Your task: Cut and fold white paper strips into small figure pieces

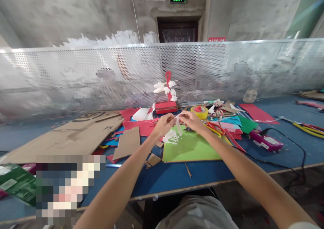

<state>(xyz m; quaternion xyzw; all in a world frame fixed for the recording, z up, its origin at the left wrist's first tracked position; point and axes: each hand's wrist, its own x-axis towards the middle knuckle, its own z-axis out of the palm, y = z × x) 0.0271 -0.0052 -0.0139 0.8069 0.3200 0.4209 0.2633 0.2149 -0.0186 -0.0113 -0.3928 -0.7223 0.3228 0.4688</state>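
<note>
Over a lime-green sheet [194,151], my left hand [165,124] and my right hand [191,120] meet, their fingertips pinched on a thin strip of white paper [179,130] that hangs down between them. Below the strip, white paper pieces cut into a fringe [171,137] lie on the left part of the sheet. Beyond the hands stands a red hooked stem [168,76] with white paper flowers [173,91] on it, on a red block-shaped base [165,107]. Scissors with orange and yellow handles [216,129] lie close to my right hand, partly hidden by it.
A large cardboard sheet [63,134] covers the left side, with a smaller cardboard piece [128,143] nearer. A yellow tape roll [200,113], paper scraps and a red sheet [257,112] lie behind. At right are a purple device [267,141] with a black cord and pliers [307,129].
</note>
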